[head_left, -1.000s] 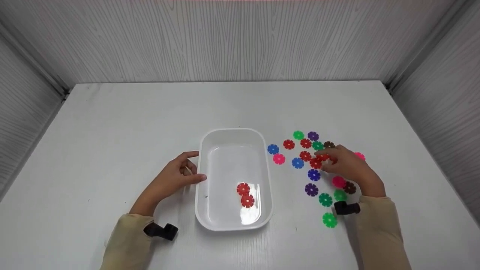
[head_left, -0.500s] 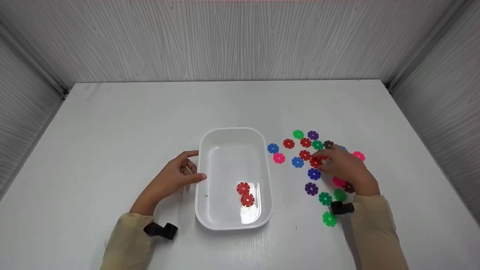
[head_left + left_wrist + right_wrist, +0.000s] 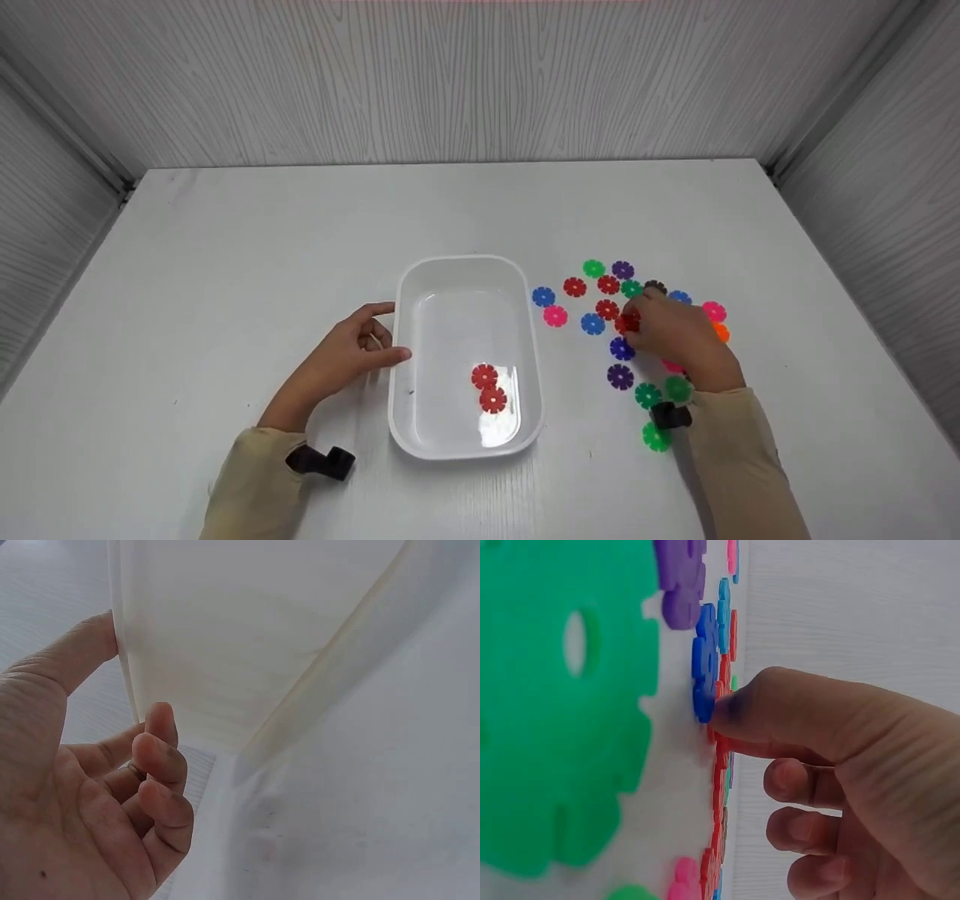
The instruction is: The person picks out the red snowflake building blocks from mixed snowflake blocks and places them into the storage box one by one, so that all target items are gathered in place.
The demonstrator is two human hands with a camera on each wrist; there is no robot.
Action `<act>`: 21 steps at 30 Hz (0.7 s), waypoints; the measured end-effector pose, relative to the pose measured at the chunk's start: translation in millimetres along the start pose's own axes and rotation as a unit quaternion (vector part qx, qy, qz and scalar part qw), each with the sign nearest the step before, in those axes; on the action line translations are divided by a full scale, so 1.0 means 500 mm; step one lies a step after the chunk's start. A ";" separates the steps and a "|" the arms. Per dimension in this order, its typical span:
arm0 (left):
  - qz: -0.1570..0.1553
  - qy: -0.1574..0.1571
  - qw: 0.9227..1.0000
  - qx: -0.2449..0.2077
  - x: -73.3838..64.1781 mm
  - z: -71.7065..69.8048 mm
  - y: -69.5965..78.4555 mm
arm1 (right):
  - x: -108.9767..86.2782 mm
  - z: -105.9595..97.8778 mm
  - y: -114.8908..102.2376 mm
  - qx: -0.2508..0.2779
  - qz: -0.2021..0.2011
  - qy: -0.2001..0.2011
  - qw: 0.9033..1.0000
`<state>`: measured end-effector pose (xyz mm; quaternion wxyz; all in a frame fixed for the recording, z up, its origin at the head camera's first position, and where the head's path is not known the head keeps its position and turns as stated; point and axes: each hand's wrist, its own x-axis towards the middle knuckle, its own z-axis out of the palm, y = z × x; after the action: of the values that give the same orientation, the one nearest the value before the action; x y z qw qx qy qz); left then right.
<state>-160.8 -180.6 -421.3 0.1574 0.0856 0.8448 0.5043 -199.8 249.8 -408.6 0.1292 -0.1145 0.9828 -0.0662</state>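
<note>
My left hand point(image 3: 349, 349) holds the left rim of a white rectangular tray point(image 3: 534, 375), thumb over the edge and index finger at the outer wall. In the left wrist view, the other fingers of the left hand point(image 3: 97, 795) curl loosely beside the tray wall point(image 3: 225, 652). Two red notched plastic discs point(image 3: 493, 400) lie inside the tray. On the right, my right hand point(image 3: 679, 334) pinches at a red notched disc point(image 3: 628, 322) among the scattered ones; its fingers partly hide it. The right wrist view has the thumb of the right hand point(image 3: 855, 757) against red discs, close to a blue disc point(image 3: 703, 664).
Several notched discs lie on the white table right of the tray, among them a pink disc point(image 3: 555, 316), a purple disc point(image 3: 620, 376), a green disc point(image 3: 656, 436) and an orange disc point(image 3: 720, 332). Grey wood-grain panels point(image 3: 450, 90) enclose the back and sides.
My right hand has moved slightly left and down over the red discs, uncovering an orange disc and a blue disc behind it. The left hand and tray keep their place.
</note>
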 end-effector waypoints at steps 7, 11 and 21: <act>-0.003 0.003 1.000 0.001 0.003 0.003 0.002 | -0.015 -0.022 0.012 0.069 0.014 0.009 0.997; -0.003 0.002 1.000 0.006 0.004 0.003 0.003 | -0.025 -0.034 0.006 0.090 0.014 0.013 0.996; -0.002 0.003 1.000 0.003 0.001 0.002 0.004 | -0.040 -0.044 -0.051 0.100 -0.025 0.041 0.994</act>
<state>-160.9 -178.6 -419.9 0.1553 0.0826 0.8472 0.5013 -181.8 232.4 -378.9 0.0981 -0.1228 0.9725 -0.1717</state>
